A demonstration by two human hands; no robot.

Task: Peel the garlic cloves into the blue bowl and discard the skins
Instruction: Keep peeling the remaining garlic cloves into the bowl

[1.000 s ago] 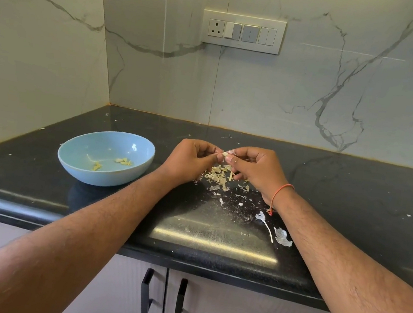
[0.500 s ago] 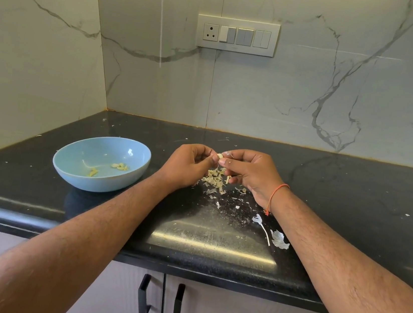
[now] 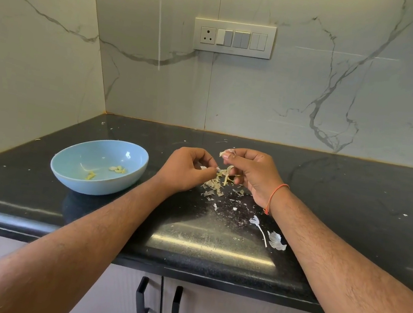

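The blue bowl (image 3: pixel 99 166) sits on the black counter at the left, with a few peeled yellowish garlic pieces (image 3: pixel 117 169) inside. To its right, my left hand (image 3: pixel 187 171) pinches a small white piece, which may be garlic or skin. My right hand (image 3: pixel 253 174) pinches a garlic clove (image 3: pixel 224 154) at its fingertips, and strips of skin hang below the fingers. A pile of papery garlic skins (image 3: pixel 215 187) lies on the counter under both hands.
Larger white skin flakes (image 3: pixel 275 240) lie near the black counter's (image 3: pixel 351 201) front edge, by my right forearm. Marble walls close off the back and left. A switch panel (image 3: pixel 233 38) is on the back wall. Cabinet doors with black handles (image 3: pixel 142 303) are below.
My hands have come apart: the right hand rose a little with the clove, the left drew back to the left. The view tilted slightly downward.
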